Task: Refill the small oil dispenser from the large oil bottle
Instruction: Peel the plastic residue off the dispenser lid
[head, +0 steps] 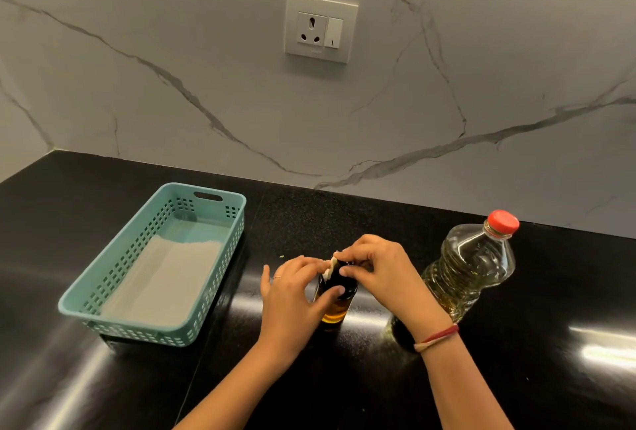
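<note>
Glossy black speckled stone tabletop (344, 216). We note a thin seam running front to back near the middle and bright glare patches at the front left and far right.

Three things stand directly on it:
- **Left:** a teal rectangular perforated plastic basket (137, 331), set at a slant to the tabletop's edge.
- **Centre:** a small glass oil dispenser (334, 312), upright. We see only its lower part plainly, with amber oil low inside.
- **Right:** a large clear plastic oil bottle (471, 268) with a red screw cap, upright, holding pale yellow oil.

The dispenser is near the bottle but not touching it. The basket is well apart from the bottle.
</note>
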`<state>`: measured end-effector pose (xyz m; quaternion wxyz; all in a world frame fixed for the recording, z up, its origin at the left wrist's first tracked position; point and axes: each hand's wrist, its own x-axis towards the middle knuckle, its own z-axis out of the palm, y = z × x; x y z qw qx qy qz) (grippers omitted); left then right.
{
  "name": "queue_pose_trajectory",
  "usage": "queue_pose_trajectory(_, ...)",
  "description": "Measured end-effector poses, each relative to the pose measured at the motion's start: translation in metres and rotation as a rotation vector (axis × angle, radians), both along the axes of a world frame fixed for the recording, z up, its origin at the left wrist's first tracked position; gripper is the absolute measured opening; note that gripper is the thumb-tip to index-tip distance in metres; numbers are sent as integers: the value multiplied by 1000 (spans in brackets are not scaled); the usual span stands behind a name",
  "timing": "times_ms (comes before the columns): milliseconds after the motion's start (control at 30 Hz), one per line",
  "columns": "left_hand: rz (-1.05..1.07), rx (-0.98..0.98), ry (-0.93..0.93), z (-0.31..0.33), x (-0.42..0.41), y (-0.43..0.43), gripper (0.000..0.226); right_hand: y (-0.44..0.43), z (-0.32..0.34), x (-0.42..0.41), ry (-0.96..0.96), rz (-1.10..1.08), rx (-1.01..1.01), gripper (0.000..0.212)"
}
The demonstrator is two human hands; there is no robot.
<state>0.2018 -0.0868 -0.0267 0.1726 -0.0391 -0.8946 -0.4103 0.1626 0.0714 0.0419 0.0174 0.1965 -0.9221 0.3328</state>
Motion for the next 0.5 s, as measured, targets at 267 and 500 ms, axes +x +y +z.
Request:
queue_pose_trajectory(267, 13, -78, 276, -12, 6, 16, 10, 0, 2, 0, -17, -13, -62, 24)
queue_pose_trajectory(500, -39, -342, 484, -17, 2, 30, 16, -2, 2, 2, -9, -32, -66, 23)
